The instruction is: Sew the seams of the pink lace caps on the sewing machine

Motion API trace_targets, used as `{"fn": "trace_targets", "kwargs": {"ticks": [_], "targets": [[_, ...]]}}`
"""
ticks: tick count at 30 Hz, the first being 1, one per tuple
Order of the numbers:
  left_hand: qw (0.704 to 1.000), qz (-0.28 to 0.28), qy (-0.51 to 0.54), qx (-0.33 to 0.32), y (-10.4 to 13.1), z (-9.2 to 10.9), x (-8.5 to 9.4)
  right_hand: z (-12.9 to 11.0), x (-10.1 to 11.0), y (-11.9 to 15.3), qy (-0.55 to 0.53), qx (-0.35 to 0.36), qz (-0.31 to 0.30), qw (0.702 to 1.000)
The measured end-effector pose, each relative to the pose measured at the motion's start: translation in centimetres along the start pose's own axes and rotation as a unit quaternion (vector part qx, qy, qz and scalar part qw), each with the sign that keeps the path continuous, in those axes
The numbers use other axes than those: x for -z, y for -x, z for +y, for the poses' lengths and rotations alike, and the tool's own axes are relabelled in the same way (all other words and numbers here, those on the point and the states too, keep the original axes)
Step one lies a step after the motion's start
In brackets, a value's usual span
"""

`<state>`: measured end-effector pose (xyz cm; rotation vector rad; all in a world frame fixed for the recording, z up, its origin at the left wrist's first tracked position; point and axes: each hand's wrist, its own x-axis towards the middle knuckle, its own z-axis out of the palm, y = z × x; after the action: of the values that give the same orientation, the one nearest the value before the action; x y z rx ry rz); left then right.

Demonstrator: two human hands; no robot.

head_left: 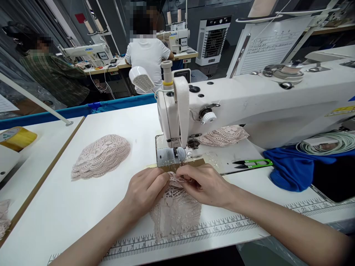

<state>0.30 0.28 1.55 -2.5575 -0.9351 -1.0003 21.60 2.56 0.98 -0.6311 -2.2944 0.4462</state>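
Note:
A pale pink lace piece (177,210) hangs toward me over the table's printed ruler, its upper edge between my two hands. My left hand (146,190) is closed on the left side of that edge, fingers curled. On the right side, my right hand (203,184) pinches the lace with thumb and forefinger. Just beyond my fingertips are the presser foot (175,153) and metal needle plate (163,157) of a white sewing machine (222,99). A brown strip (194,162) lies in front of the plate, partly hidden by my hands.
A stack of lace pieces (101,157) lies at left; more lace (224,135) sits behind the needle. Green thread snips (255,163), blue cloth (291,170) and a coiled cord (327,142) are at right. Yellow tape (19,138) stands far left. Two people sit at machines beyond.

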Motion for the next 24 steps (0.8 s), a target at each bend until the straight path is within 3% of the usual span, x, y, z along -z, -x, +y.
{"fn": "trace_targets", "kwargs": {"ticks": [4,10,16,24], "targets": [[1.0,0.003,0.003,-0.009,-0.1,0.0,0.0,0.1,-0.1,-0.1,-0.007,0.006,0.007,1.0],[0.999,0.025,-0.03,-0.027,-0.2,0.3,0.2,-0.1,0.1,-0.4,0.004,0.056,0.096,0.994],[0.995,-0.012,0.064,0.081,-0.1,0.6,0.2,-0.1,0.7,-0.2,0.16,0.164,0.127,0.965],[0.984,-0.024,0.128,0.121,-0.2,0.9,0.0,-0.1,1.3,-0.1,0.211,0.215,0.108,0.947]]}}
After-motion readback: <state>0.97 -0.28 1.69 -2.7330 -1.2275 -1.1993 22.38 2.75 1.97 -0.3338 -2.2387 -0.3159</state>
